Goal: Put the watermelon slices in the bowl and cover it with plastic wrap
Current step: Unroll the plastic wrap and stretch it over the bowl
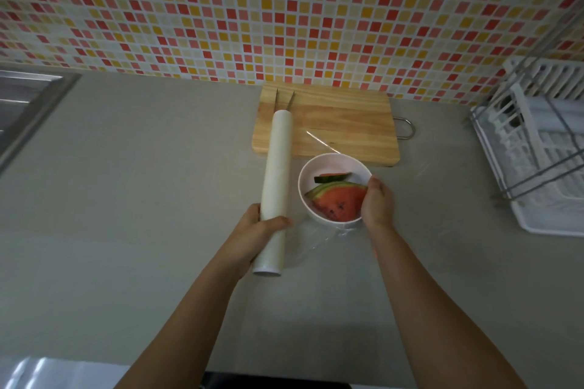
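Observation:
A white bowl [319,167] stands on the grey counter with watermelon slices [339,200] inside, red flesh up and green rind toward the back. My left hand [257,230] grips the long white plastic wrap roll [278,174] near its lower end, just left of the bowl. A clear sheet of wrap [319,240] stretches from the roll over and past the bowl, with creases showing at the bowl's near side. My right hand [377,202] presses against the bowl's right rim, fingers closed on the film there.
A wooden cutting board [341,123] lies behind the bowl, with two thin metal points [284,101] near its left end and a metal loop [407,126] at its right. A white dish rack [543,151] fills the right side. A steel sink [25,104] sits far left.

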Demonstrator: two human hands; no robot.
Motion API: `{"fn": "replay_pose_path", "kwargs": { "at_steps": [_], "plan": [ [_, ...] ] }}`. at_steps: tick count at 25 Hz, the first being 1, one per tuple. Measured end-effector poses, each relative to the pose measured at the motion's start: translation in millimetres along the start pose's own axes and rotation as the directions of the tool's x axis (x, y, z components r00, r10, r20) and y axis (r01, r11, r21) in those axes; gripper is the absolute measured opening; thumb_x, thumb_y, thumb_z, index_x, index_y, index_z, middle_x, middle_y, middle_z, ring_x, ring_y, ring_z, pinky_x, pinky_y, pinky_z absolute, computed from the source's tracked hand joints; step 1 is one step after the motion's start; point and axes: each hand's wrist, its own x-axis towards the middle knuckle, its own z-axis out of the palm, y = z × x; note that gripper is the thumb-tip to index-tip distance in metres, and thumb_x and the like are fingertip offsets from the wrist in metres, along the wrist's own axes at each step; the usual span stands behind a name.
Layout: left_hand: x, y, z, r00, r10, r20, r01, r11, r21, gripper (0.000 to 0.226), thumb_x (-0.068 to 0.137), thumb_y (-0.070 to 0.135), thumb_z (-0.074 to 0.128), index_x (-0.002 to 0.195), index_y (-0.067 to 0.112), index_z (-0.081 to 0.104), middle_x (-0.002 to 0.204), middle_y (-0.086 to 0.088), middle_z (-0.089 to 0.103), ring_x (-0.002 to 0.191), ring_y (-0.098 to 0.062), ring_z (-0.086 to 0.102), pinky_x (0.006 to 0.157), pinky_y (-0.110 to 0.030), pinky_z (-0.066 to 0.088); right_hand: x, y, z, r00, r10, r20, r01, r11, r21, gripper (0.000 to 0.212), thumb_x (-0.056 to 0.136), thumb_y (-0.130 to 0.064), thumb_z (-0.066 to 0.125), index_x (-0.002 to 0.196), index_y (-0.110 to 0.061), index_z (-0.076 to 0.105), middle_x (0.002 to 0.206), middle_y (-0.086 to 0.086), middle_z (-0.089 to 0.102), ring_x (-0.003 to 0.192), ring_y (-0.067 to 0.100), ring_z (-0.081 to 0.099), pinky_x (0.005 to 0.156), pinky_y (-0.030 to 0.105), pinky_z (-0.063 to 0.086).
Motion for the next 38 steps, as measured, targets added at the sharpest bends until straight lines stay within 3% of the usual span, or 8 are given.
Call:
{"fn": "replay_pose_path", "kwargs": {
  "at_steps": [5,10,14,17,21,26,32,38],
  "plan": [
    [-5.1,-3.8,1.3,1.0,0.013,0.024,-0.011,0.994,-0.11,0.036,0.09,0.03,0.062,0.121,0.022,0.045,0.097,-0.013,0.064,0.071,-0.019,0.067,0.057,-0.03,0.056,5.5,-3.7,1.5,0.999,-0.031,0.016,0.031,1.0,-0.001,0.042,0.097,-0.027,0.033,0.109,-0.002,0.064,0.116,0.021,0.064,0.109,0.033,0.057,0.084,0.03,0.039],
    [-6.4,-20.8,-1.5,0.999,-0.025,-0.022,0.025,1.0,-0.014,0.043,0.08,0.023,0.07,0.118,0.015,0.051,0.106,-0.008,0.063,0.089,-0.023,0.064,0.056,-0.033,0.052,4.4,-3.6,-2.3,0.999,-0.021,0.044,0.023,0.999,-0.036,0.045,0.098,-0.03,0.03,0.113,-0.003,0.063,0.12,0.022,0.062,0.112,0.034,0.056,0.09,0.033,0.041],
    [-8.8,-26.1,-3.9,0.997,0.03,-0.069,-0.026,0.998,0.062,0.049,0.064,0.053,0.065,0.106,0.031,0.056,0.104,-0.001,0.064,0.093,-0.021,0.064,0.068,-0.039,0.057,3.7,-3.2,-4.3,0.999,-0.034,0.038,0.037,0.996,-0.075,0.047,0.099,-0.031,0.029,0.116,-0.003,0.062,0.123,0.023,0.06,0.115,0.035,0.054,0.095,0.036,0.041],
    [-11.7,-33.4,-1.9,0.992,0.046,-0.117,-0.042,0.998,0.042,0.056,0.066,0.061,0.061,0.113,0.032,0.052,0.105,0.003,0.062,0.094,-0.019,0.063,0.071,-0.042,0.059,3.0,-3.7,-3.4,0.999,-0.04,0.027,0.042,0.996,-0.082,0.048,0.099,-0.031,0.028,0.115,-0.002,0.062,0.123,0.023,0.06,0.115,0.035,0.054,0.095,0.037,0.04],
    [-10.4,-40.0,-1.0,0.961,0.104,-0.254,-0.053,0.978,0.202,0.033,0.081,0.058,0.058,0.087,0.025,0.058,0.088,0.003,0.064,0.083,-0.019,0.061,0.063,-0.032,0.046,2.1,-3.1,-3.9,0.998,-0.044,0.04,0.047,0.994,-0.1,0.049,0.099,-0.032,0.028,0.115,-0.001,0.062,0.122,0.023,0.06,0.115,0.036,0.054,0.095,0.037,0.04],
    [-5.9,-42.9,-12.0,0.966,0.165,-0.199,-0.065,0.901,0.428,0.054,0.078,0.069,0.041,0.096,0.021,0.058,0.088,0.002,0.064,0.085,-0.024,0.059,0.069,-0.035,0.043,3.0,-2.7,-4.5,0.997,-0.052,0.053,0.058,0.993,-0.105,0.05,0.098,-0.032,0.027,0.116,-0.002,0.062,0.123,0.023,0.06,0.116,0.036,0.054,0.099,0.041,0.042],
    [2.9,-47.6,-24.1,0.98,0.181,-0.083,-0.13,0.898,0.421,0.037,0.092,0.056,0.044,0.097,0.023,0.059,0.088,0.012,0.062,0.081,-0.002,0.058,0.063,-0.02,0.04,3.4,-4.0,-4.0,0.998,-0.044,0.047,0.048,0.994,-0.1,0.049,0.098,-0.031,0.028,0.117,0.0,0.061,0.125,0.024,0.059,0.118,0.036,0.052,0.101,0.042,0.04],
    [8.5,-48.5,-26.7,0.972,0.23,-0.049,-0.178,0.856,0.485,0.043,0.09,0.058,0.045,0.099,0.017,0.057,0.088,0.005,0.061,0.081,-0.005,0.057,0.063,-0.022,0.041,3.6,-14.6,-8.8,0.984,0.036,0.176,-0.011,0.99,-0.139,0.052,0.1,-0.034,0.024,0.118,0.0,0.059,0.128,0.024,0.057,0.119,0.033,0.051,0.092,0.029,0.037]
  ]
}}
